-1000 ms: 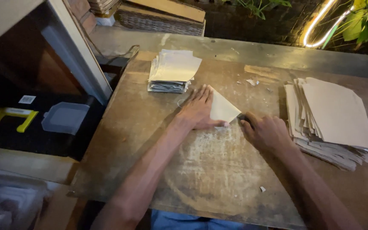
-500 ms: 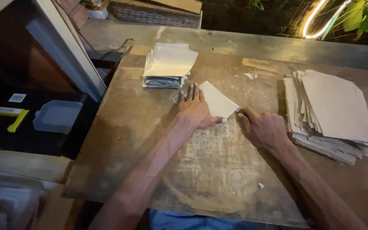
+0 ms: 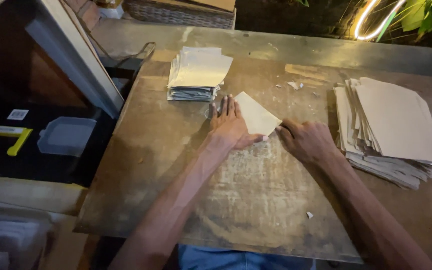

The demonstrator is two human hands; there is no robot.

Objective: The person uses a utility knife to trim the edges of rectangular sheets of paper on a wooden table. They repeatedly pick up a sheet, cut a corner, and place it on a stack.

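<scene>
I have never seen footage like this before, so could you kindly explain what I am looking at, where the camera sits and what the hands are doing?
There is no machine here: a person works with two bare hands, and the one camera is worn on the head, looking down at them. The arms reach in from the bottom of the picture onto a worn wooden table. The left hand lies flat, pressing down a small folded sheet of paper. The right hand touches the near corner of that sheet with its fingertips. To the right lies a fanned stack of flat brown sheets. At the far left of the table sits a neater pile of folded pieces. A few paper scraps lie between them. Left of the table, lower down, is a black case with a yellow handle.
</scene>
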